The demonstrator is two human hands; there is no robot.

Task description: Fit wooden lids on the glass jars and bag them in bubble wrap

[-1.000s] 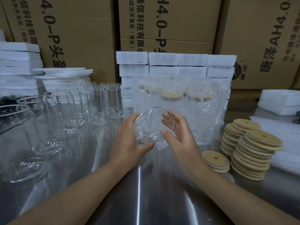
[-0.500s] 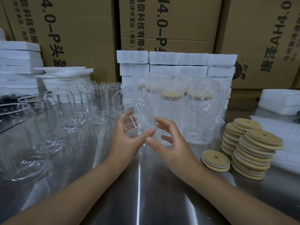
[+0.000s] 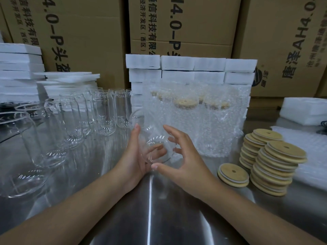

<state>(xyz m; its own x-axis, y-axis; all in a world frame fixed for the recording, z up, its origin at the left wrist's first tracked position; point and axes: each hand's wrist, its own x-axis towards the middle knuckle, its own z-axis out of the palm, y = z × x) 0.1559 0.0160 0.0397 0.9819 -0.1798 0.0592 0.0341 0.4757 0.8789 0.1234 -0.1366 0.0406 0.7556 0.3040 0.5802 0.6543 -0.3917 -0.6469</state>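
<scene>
My left hand grips a clear glass jar from its left side, just above the steel table; the jar stands nearly upright, with no lid on it. Close against the jar's right side is my right hand, fingers spread and thumb by the base. Wooden lids with a centre hole stand in two stacks at the right, and a short pile of lids lies beside them. Behind the jar are lidded jars in bubble wrap.
Several empty glass jars stand in rows on the left, the nearest jar large in view. White foam blocks are stacked behind, before cardboard boxes. Flat bubble-wrap bags lie at the right edge of the steel table.
The jar, tilted with its mouth towards me a second ago, has been turned upright and lowered. My right hand has slid from the rim to the jar's lower right side.
</scene>
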